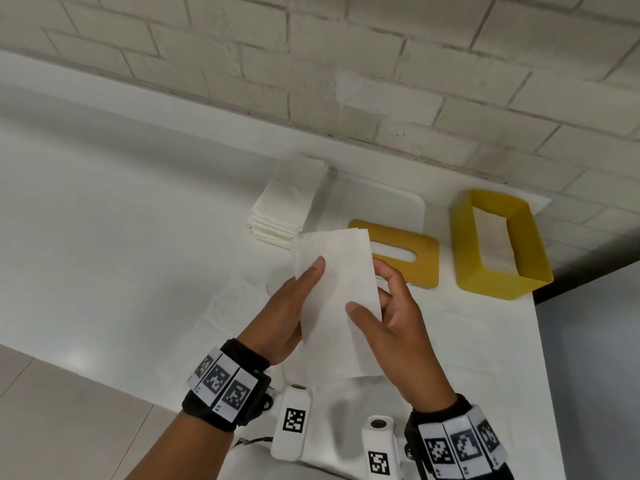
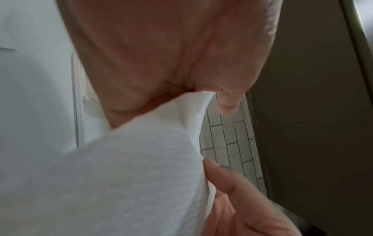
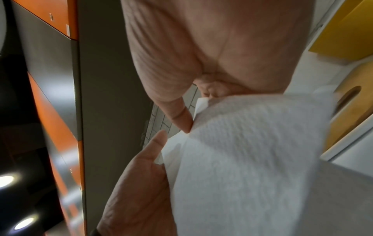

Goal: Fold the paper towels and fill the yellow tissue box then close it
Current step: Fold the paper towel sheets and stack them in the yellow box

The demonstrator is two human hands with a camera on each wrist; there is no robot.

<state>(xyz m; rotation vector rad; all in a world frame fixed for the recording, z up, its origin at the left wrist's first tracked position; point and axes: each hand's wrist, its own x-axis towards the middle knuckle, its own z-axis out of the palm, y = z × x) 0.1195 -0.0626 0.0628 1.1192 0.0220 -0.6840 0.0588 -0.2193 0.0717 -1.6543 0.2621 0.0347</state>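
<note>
Head view: folded white paper towel [image 1: 337, 292] held up just left of flat yellow slotted lid [image 1: 408, 258] | left hand [image 1: 287, 313], right hand [image 1: 391, 323] pinch its edges | open yellow tissue box [image 1: 464, 237] right of lid | white towel stack [image 1: 287, 206] behind-left.

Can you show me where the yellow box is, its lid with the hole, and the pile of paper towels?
yellow box [image 1: 465, 233], head view, left wall.
lid [image 1: 424, 261], head view, right of its slot.
pile of paper towels [image 1: 289, 199], head view, top sheet.

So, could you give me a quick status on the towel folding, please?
Left hand and right hand both grip one folded paper towel above the table. Yellow tissue box open, lid beside it. Nothing blocking.
</note>
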